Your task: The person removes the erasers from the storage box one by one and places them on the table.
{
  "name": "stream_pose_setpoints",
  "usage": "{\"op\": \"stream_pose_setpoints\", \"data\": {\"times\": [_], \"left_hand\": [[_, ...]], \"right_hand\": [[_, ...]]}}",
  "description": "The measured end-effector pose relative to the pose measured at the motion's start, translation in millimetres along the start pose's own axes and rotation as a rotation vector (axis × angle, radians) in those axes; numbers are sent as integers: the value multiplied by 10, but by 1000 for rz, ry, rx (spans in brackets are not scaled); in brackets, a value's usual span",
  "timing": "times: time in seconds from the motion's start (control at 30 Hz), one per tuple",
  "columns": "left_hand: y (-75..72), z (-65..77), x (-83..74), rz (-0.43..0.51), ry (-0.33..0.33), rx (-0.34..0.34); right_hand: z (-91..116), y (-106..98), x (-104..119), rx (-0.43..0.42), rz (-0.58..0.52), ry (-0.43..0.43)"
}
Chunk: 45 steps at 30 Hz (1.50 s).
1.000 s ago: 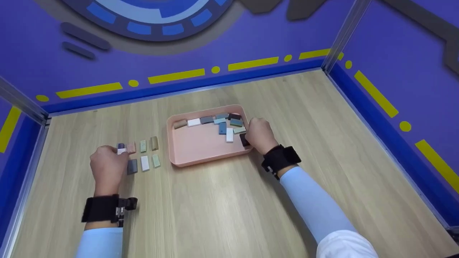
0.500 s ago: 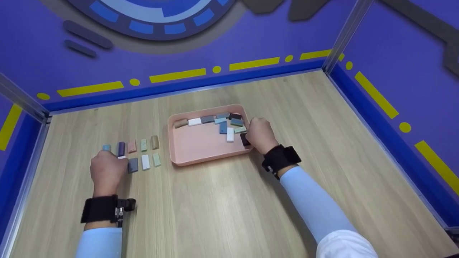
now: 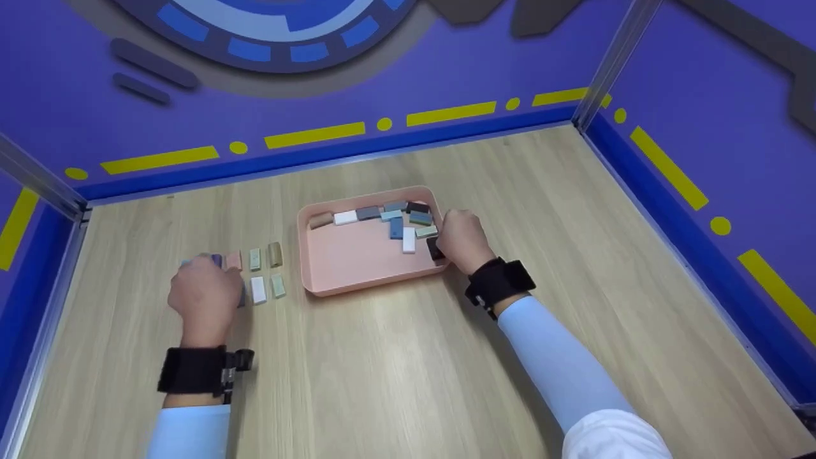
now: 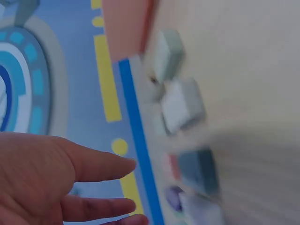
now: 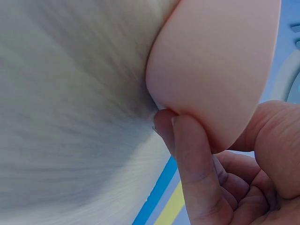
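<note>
My left hand (image 3: pixel 205 293) hovers over the left end of two rows of small rectangular blocks. In the left wrist view its fingers (image 4: pixel 103 166) are stretched out with nothing between them. A whitish block (image 4: pixel 201 211), a dark grey block (image 4: pixel 199 171), a white block (image 4: pixel 183 105) and a pale green block (image 4: pixel 168 54) stand beside it. My right hand (image 3: pixel 464 239) grips the right end of the pink tray (image 3: pixel 370 285). The right wrist view shows fingers on the outside of the tray wall (image 5: pixel 211 61) and the thumb at its other side.
Inside the tray several blocks lie along the back and right, among them a white one (image 3: pixel 408 240) and a blue one (image 3: pixel 396 228). A tan block (image 3: pixel 275 254) ends the back row. Purple wall panels (image 3: pixel 446 70) bound the wooden table (image 3: pixel 395 370).
My left hand lowered the white block to the left end of the front row and let go. Now it has shifted right, over the dark grey block. The right hand and tray stay put.
</note>
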<state>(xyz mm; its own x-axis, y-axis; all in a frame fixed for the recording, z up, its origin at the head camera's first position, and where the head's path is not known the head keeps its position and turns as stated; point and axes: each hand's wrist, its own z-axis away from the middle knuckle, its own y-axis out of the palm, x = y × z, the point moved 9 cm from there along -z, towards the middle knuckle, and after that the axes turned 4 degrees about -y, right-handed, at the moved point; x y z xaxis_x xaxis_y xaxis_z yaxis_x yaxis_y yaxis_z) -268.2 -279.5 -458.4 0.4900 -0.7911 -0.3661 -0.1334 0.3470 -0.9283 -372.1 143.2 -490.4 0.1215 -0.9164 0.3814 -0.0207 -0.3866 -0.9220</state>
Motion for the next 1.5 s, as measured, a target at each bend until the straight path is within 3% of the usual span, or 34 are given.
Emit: {"op": "stream_pose_setpoints", "data": {"times": [0.13, 0.33, 0.57, 0.8, 1.0, 1.33, 1.5], "left_hand": [[-37, 120, -455, 9, 98, -88], [165, 353, -1186, 72, 241, -135], [589, 647, -1906, 92, 384, -66], [1091, 805, -2388, -3, 454, 42], [1345, 840, -2573, -109, 501, 83], [1382, 862, -2581, -147, 563, 38], [1438, 856, -2607, -143, 570, 49]], "right_hand": [[-6, -16, -3, -10, -11, 6], [-14, -27, -1, -29, 3, 2], [-13, -23, 13, -35, 25, -12], [-13, -47, 16, -61, 32, -26], [-4, -61, 35, -61, 18, -51], [2, -90, 56, -68, 26, -58], [15, -70, 47, -71, 3, -57]]}}
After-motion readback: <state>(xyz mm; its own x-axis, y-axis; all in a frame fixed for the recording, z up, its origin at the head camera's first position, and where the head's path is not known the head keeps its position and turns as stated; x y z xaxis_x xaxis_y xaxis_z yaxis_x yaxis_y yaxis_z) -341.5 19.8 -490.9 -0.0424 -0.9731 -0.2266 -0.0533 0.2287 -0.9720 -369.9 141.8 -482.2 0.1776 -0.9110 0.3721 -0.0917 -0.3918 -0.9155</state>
